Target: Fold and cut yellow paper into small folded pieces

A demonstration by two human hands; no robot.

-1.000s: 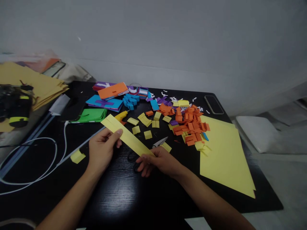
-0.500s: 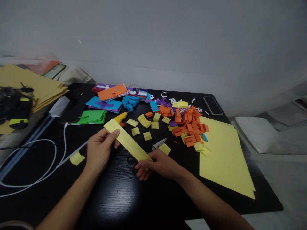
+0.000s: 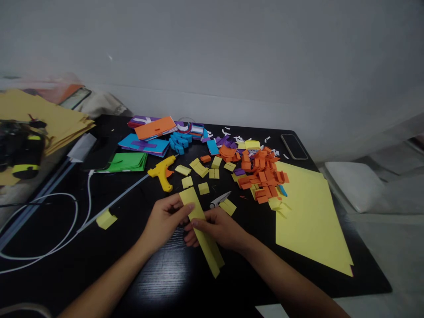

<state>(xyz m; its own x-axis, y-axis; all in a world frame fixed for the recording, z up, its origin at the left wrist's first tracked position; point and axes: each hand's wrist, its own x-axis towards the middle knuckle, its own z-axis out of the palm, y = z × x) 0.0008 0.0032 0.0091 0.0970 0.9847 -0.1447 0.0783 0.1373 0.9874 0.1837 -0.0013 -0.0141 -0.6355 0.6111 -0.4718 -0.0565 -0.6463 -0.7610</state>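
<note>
A long yellow paper strip (image 3: 208, 249), folded lengthwise, slants between my hands over the black table. My left hand (image 3: 168, 216) pinches its upper end, thumb on top. Lower down, my right hand (image 3: 218, 227) grips the strip near its middle, and the free end hangs toward me with its fold partly spread. Just beyond my right hand lie scissors (image 3: 220, 199), their handles hidden behind my hands. Small folded yellow paper pieces (image 3: 203, 188) are scattered past the strip. A yellow glue gun (image 3: 162, 172) rests beyond my left hand.
A heap of orange folded pieces (image 3: 263, 174) overlaps large yellow sheets (image 3: 308, 221) at the right. Stacked green paper (image 3: 127, 162) and blue paper (image 3: 144, 145) lie at the back left. A phone (image 3: 293, 146) sits at the far right; a white cable (image 3: 77, 207) loops on the left.
My left hand has moved right and nearer my right hand, uncovering the glue gun. The strip has turned steeper, and my right hand now holds it near the middle instead of the lower end.
</note>
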